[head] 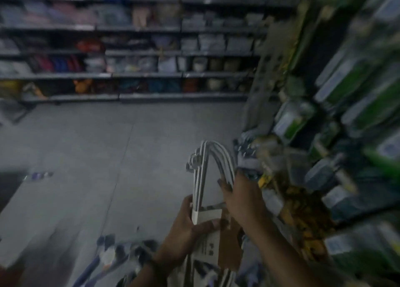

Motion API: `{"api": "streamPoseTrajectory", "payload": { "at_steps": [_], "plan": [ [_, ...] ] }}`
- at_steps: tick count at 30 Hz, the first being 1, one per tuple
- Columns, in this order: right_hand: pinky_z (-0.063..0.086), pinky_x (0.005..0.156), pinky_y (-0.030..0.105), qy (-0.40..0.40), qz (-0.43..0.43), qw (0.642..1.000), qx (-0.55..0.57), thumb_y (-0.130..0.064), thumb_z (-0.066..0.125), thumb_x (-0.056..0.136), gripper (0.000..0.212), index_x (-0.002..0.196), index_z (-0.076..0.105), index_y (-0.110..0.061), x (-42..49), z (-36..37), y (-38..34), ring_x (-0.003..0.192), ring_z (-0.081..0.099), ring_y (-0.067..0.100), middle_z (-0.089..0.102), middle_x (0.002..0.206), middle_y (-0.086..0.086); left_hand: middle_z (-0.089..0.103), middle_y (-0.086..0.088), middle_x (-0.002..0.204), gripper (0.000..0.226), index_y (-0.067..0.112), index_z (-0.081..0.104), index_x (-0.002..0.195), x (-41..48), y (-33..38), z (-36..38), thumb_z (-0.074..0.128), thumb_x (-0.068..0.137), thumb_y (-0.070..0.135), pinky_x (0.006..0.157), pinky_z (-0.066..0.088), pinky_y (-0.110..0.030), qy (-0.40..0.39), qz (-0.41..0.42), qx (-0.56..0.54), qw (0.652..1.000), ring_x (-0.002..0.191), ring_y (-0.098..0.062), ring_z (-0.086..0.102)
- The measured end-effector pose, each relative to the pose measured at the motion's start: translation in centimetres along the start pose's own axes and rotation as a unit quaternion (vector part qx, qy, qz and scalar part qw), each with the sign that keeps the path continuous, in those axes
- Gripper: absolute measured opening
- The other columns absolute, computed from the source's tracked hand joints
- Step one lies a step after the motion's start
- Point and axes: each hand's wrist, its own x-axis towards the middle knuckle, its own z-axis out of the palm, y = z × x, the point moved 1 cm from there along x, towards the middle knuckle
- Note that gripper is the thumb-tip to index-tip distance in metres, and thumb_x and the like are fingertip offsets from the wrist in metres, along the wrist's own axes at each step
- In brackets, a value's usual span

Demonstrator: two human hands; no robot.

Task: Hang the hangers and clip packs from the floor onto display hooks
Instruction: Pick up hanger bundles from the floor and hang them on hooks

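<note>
At lower centre, held clear of the floor [86,156], is a bundle of white hangers [199,187], hooks uppermost and arching over to the right. A white band [205,216] wraps the bundle low down. A printed card [208,246] hangs beneath it, with a brown tag [229,252] beside.

The left grip [186,224] is clenched on the hangers at the band, thumb across the front and fingers round the back edge. The right grip [242,198] grasps the same bundle higher up, fingertips curled over the right-hand run of the hooks. Both forearms enter from the bottom edge.

Just right of the hangers stands a rack [357,104], receding up the right side of the view. It is hung with green-and-white goods (print unreadable, heavy blur), with yellow goods [303,208] lower down. Whether the hangers touch any part of the rack cannot be told.

On the floor at the bottom edge, left of the left forearm, lies a heap of packs [121,252] in blue, white and grey, details smeared. A small item [39,175] lies well apart from it on the floor at far left.

Along the far side run shelves [138,75] in several tiers, stocked with assorted goods. Lighting is dim.
</note>
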Motion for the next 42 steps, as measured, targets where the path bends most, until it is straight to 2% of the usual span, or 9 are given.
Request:
{"api": "streamPoseTrajectory", "payload": {
  "at_steps": [3,7,16,20,23,27,30,35,42],
  "plan": [
    [0.058,0.083,0.036,0.069,0.005,0.997,-0.032,-0.041,0.057,0.105,0.030,0.115,0.062,-0.013,-1.5,-8.3,-1.8,0.100,0.069,0.027,0.071,0.109,0.011,0.077,0.000,0.104,0.089,0.021,0.056,0.120,-1.1,8.5,2.0,0.066,0.070,0.094,0.083,0.065,-0.045,-0.032,0.044,0.020,0.998,0.097,-0.020,0.078],
    [0.056,0.079,0.034,0.110,0.032,0.993,-0.012,-0.028,0.051,0.107,0.023,0.107,0.067,-0.011,-5.7,-16.5,-3.3,0.094,0.068,0.027,0.070,0.105,0.011,0.078,0.005,0.088,0.092,0.022,0.071,0.100,-3.3,18.1,4.6,0.040,0.072,0.103,0.071,0.059,-0.023,-0.040,0.147,0.011,0.988,0.082,-0.009,0.077],
    [0.035,0.041,0.021,0.318,0.148,0.936,-0.028,-0.042,0.043,0.110,0.049,0.067,0.049,-0.019,-23.1,-31.5,-0.3,0.050,0.052,0.013,0.057,0.063,0.003,0.083,0.009,0.089,0.060,0.026,0.081,0.102,-10.8,27.5,14.5,0.067,0.082,0.081,0.083,0.064,-0.040,-0.208,0.259,0.107,0.937,0.085,-0.011,0.080],
    [0.044,0.048,0.027,0.407,0.219,0.884,-0.069,-0.041,0.046,0.110,0.043,0.074,0.054,-0.019,-33.1,-37.5,1.8,0.059,0.061,0.016,0.063,0.069,0.000,0.058,0.011,0.055,0.031,0.026,0.066,0.091,-15.6,30.2,20.3,0.061,0.103,0.054,0.052,0.043,-0.028,-0.271,0.384,0.167,0.867,0.048,-0.005,0.055],
    [0.047,0.055,0.028,0.451,0.250,0.852,-0.095,-0.036,0.052,0.108,0.032,0.078,0.051,-0.025,-40.5,-41.3,2.8,0.063,0.062,0.018,0.060,0.071,-0.004,0.057,0.016,0.059,0.032,0.033,0.057,0.082,-20.3,32.2,24.8,0.050,0.109,0.049,0.046,0.034,-0.019,-0.302,0.479,0.204,0.798,0.048,-0.005,0.049],
    [0.042,0.057,0.025,0.486,0.310,0.813,-0.087,-0.034,0.056,0.104,0.028,0.079,0.054,-0.023,-49.6,-45.8,4.2,0.075,0.067,0.022,0.059,0.076,-0.005,0.062,0.013,0.059,0.027,0.037,0.061,0.080,-26.5,35.2,31.1,0.059,0.107,0.042,0.048,0.043,-0.017,-0.297,0.569,0.219,0.735,0.056,-0.002,0.061],
    [0.038,0.052,0.021,0.512,0.327,0.789,-0.089,-0.026,0.054,0.103,0.017,0.087,0.057,-0.021,-56.4,-49.4,5.1,0.080,0.070,0.018,0.059,0.082,-0.004,0.066,0.006,0.069,0.024,0.029,0.066,0.085,-30.9,37.2,36.0,0.060,0.108,0.033,0.063,0.060,-0.043,-0.307,0.608,0.243,0.690,0.062,-0.012,0.066],
    [0.037,0.037,0.015,0.582,0.352,0.720,-0.139,-0.032,0.057,0.105,0.035,0.074,0.063,-0.017,-66.3,-55.5,7.8,0.054,0.064,0.012,0.067,0.066,0.001,0.076,0.007,0.088,0.018,0.024,0.073,0.112,-38.2,40.3,43.4,0.056,0.110,0.026,0.078,0.062,-0.037,-0.381,0.644,0.253,0.613,0.080,-0.005,0.071],
    [0.041,0.066,0.028,0.485,0.438,0.689,-0.313,-0.030,0.045,0.108,0.031,0.111,0.069,-0.011,-72.3,-63.9,12.7,0.083,0.061,0.019,0.062,0.101,0.003,0.081,0.010,0.086,0.026,0.030,0.077,0.095,-47.7,45.2,50.0,0.056,0.109,0.034,0.075,0.066,-0.033,-0.504,0.663,0.231,0.503,0.078,-0.007,0.078]
  ]
}}
